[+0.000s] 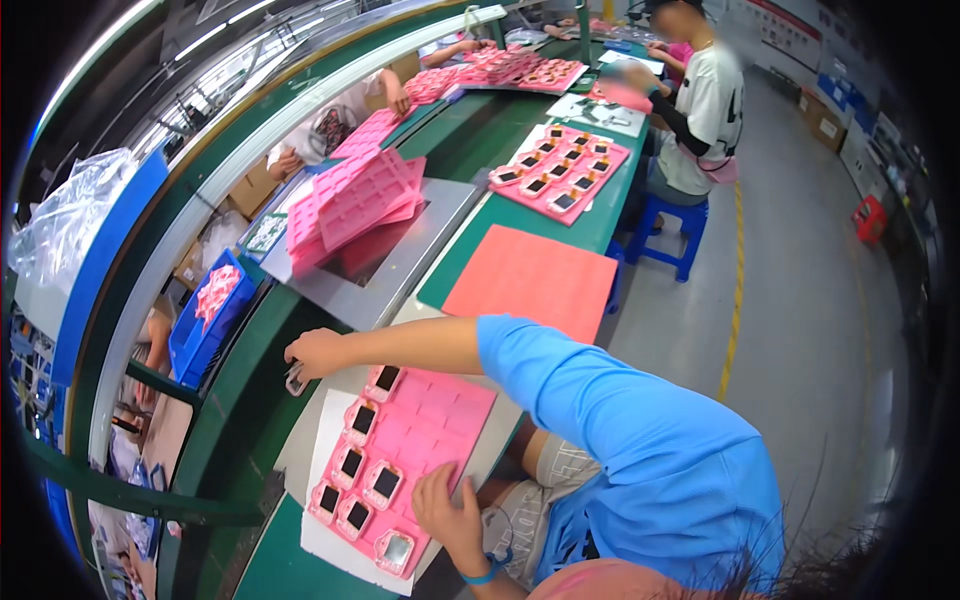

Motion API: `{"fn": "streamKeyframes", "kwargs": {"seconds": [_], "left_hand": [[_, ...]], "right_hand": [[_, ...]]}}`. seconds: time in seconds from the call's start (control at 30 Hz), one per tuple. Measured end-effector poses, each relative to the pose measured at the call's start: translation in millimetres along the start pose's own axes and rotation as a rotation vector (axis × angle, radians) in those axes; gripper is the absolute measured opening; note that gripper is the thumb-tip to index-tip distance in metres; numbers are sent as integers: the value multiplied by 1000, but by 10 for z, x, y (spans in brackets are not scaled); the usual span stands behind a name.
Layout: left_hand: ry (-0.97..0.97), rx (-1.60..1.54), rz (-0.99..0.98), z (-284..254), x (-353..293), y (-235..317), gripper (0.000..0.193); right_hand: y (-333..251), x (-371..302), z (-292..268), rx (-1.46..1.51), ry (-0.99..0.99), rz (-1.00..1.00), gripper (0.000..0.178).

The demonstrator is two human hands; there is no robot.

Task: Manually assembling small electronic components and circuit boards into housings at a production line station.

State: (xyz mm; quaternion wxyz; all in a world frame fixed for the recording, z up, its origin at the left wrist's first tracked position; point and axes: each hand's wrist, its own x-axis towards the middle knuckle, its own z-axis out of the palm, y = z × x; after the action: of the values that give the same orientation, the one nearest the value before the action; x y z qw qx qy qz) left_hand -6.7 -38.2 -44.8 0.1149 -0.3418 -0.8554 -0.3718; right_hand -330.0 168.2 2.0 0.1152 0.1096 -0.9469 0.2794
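Note:
A pink foam tray [440, 420] lies in front of me on a white sheet [318, 535]. Along its left and near parts sit several small devices with dark screens in pale pink frames, such as this device [350, 465]. One near device [395, 548] has a grey screen. My left hand [448, 508], with a blue wristband, rests at the tray's right edge, fingers apart and holding nothing. My right arm stretches across the tray's far end. Beyond its left corner, my right hand [315, 355] pinches a small greyish piece [295, 378] whose kind is unclear.
An orange-red sheet [535, 280] lies farther along the bench. Stacked pink trays [355, 205] stand on a metal plate [440, 225]. Another device tray [565, 170] is beyond. A blue bin [205, 320] holds pink parts. A co-worker [705, 100] sits at the far right; others work opposite.

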Motion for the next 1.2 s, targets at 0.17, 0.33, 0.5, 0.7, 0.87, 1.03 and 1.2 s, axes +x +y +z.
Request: {"fn": "streamKeyframes", "kwargs": {"seconds": [0.17,0.33,0.5,0.7,0.87,1.03,1.2], "left_hand": [[2,29,-31,20,12,72,31],[-30,36,-68,25,19,80,32],[-64,46,-79,78,110,125,33],[-114,64,-5,149,270,172,35],[-241,129,93,130,319,-58,44],[-342,186,188,133,304,-95,55],[-441,246,317,125,334,-85,68]], "right_hand": [[249,-975,-789,234,87,-113,31],[751,-1882,-1482,656,-143,-42,31],[1350,-2163,-1322,641,-147,27,36],[1539,-2234,-1118,681,-26,-36,40],[1504,-2193,-1111,586,67,-71,41],[1574,-2104,-996,445,115,-92,40],[1613,-1979,-900,405,161,-93,41]]}}
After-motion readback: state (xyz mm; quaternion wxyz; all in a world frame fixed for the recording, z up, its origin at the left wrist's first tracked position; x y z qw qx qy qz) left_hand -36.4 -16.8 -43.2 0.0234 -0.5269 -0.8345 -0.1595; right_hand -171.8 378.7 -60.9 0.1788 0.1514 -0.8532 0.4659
